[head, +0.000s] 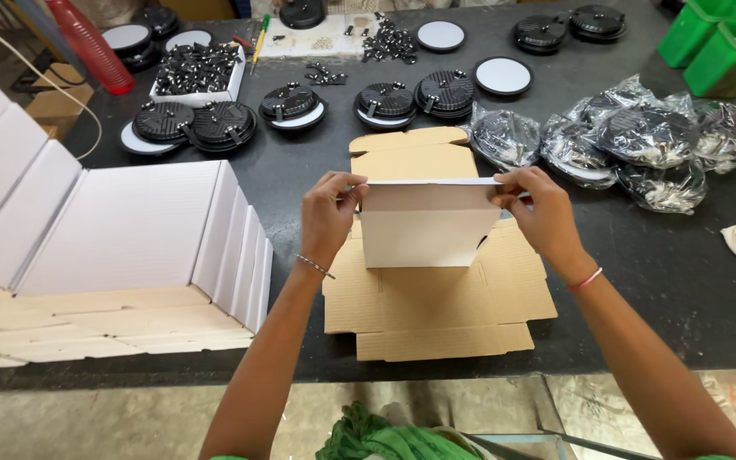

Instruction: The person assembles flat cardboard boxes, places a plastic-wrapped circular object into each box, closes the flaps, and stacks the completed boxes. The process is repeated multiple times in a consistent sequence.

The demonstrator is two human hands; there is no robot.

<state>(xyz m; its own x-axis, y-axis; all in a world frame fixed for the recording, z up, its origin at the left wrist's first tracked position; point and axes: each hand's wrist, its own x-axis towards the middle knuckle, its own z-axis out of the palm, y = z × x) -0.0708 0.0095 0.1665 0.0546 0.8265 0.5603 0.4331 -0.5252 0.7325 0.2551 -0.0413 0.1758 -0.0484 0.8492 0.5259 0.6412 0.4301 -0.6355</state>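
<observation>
The dark tabletop [658, 281] carries 1 stack of flat white boxes [121, 255] at the left. At its middle lies 1 unfolded cardboard box [436, 298], its white flap raised. The left hand [328, 217] and right hand [540, 213] each pinch 1 end of that flap. 4 plastic bags [641, 140] lie right, 2 green bins [717, 43] beyond.

A thin silver bracelet [313, 266] is worn on the left wrist, a pink band [586, 279] on the right (forearms otherwise left bare).
</observation>
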